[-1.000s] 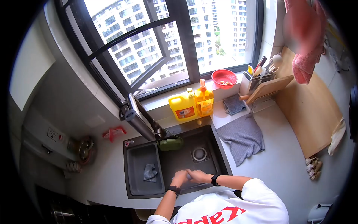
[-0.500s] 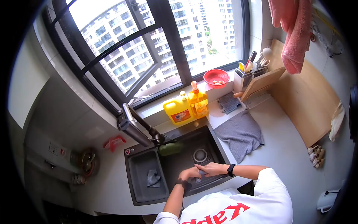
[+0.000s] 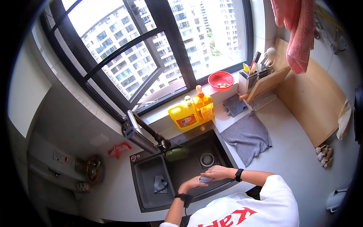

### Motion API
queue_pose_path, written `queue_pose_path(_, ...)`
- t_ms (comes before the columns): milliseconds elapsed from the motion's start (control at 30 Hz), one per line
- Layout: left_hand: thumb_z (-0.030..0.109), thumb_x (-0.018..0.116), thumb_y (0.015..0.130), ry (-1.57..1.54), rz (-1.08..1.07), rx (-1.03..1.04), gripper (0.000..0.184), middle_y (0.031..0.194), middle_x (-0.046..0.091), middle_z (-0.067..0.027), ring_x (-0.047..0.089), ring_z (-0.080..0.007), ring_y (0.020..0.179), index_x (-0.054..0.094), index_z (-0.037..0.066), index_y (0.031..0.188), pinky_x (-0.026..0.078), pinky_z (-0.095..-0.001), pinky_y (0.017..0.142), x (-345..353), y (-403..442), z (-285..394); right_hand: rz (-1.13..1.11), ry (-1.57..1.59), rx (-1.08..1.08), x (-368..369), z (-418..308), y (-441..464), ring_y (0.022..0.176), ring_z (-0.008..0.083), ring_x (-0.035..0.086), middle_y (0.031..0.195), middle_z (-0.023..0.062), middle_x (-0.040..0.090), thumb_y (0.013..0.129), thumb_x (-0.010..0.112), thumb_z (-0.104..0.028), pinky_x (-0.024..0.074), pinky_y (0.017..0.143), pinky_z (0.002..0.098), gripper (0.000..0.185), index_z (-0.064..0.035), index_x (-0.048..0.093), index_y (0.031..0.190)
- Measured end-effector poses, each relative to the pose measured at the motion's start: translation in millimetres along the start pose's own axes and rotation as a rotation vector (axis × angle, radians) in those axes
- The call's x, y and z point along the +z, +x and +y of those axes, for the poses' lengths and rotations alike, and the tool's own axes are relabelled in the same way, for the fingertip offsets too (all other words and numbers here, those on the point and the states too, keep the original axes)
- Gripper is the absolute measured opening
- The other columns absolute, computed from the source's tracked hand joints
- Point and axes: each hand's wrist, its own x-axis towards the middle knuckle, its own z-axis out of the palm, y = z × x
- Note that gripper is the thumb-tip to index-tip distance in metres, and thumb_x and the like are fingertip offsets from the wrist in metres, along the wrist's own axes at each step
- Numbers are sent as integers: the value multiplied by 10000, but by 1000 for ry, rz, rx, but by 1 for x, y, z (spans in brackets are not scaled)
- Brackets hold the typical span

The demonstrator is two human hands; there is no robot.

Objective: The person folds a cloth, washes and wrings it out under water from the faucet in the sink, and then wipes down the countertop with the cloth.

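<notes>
Over the near edge of the dark double sink (image 3: 137,185), my left hand (image 3: 193,183) and my right hand (image 3: 218,173) are close together around a small grey cloth (image 3: 205,179). The fingers of both hands are closed on it. In the smaller left basin lies another crumpled grey cloth (image 3: 160,184). A green object (image 3: 176,154) sits beside the black faucet (image 3: 162,143) at the back of the larger basin. The round drain (image 3: 207,159) shows just beyond my hands.
Behind the sink stand a yellow jug (image 3: 184,115) and an orange pump bottle (image 3: 203,106). A red basket (image 3: 221,81) is on the sill. A grey towel (image 3: 247,138) and wooden boards (image 3: 310,109) are at the right. Pink towels (image 3: 298,45) hang above.
The view has shifted, and my hands have moved slightly right over the sink. More of the grey cloth between them now shows.
</notes>
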Motion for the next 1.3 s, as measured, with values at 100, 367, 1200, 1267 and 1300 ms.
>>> queue_pose_path(100,221,735,669,14,64,129,620,1070,560,-65,540,-181,955,466,43,1199,415,-270,849,-3,-16,-4,88,-68,1,-14,-7,2,860,243,585,910,87,589,638,708,-129,460,698,337,600,-78,470,1186)
queue_pose_path(367,167,692,684,428,822,253,305,909,613,-162,593,-325,847,564,51,936,481,-381,720,17,-38,18,286,-119,9,-28,-24,22,829,203,553,887,46,562,592,717,-108,434,705,308,538,-86,532,1097)
queue_pose_path(1200,204,658,721,275,686,1,254,864,636,-187,602,-371,847,593,49,911,485,-403,703,41,-38,-41,148,-89,62,6,-38,15,847,232,579,902,67,579,612,699,-106,457,734,331,474,-67,543,1058)
queue_pose_path(1267,260,649,709,444,698,-58,251,816,630,-193,598,-382,801,597,62,855,486,-427,685,47,-44,-36,120,-56,72,13,-41,11,867,245,580,901,80,580,626,677,-96,455,748,338,449,-49,539,1051)
queue_pose_path(1300,288,644,702,529,701,-87,256,791,627,-196,596,-388,778,599,68,826,487,-440,675,48,-47,-33,111,-51,77,14,-43,10,863,248,582,902,86,583,628,671,-94,457,746,339,446,-47,539,1052)
